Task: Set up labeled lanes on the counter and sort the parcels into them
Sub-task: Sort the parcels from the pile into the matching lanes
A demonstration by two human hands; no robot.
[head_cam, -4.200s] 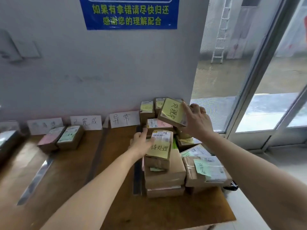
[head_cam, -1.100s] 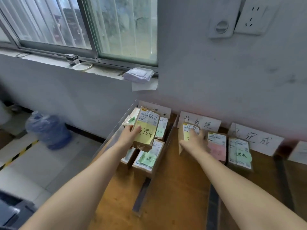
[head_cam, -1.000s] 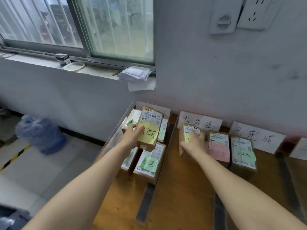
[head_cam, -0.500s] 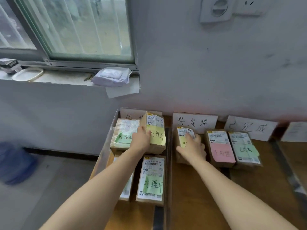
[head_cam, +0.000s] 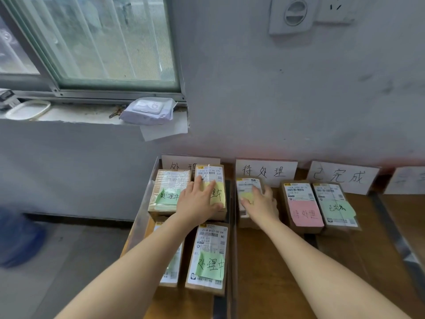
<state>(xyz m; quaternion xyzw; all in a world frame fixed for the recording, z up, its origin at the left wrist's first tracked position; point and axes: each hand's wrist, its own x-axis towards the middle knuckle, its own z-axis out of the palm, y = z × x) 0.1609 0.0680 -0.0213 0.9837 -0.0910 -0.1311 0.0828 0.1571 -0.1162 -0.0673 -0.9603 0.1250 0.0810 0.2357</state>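
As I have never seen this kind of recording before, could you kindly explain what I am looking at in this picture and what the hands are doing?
No machine here: a person wears a wide-angle camera on the head, looking forward and down, so both bare arms are their own. On the wooden counter, handwritten cards stand against the wall and mark lanes: a partly hidden leftmost card, the 待处理 card and the 已完成 card. Small cardboard parcels with sticky notes lie before them. The left hand lies flat, fingers straight, on the yellow-note parcel in the leftmost lane. The right hand covers a second parcel below the 待处理 card; whether it grips or merely rests I cannot tell. Beside it lie the pink-note parcel and the green-note parcel.
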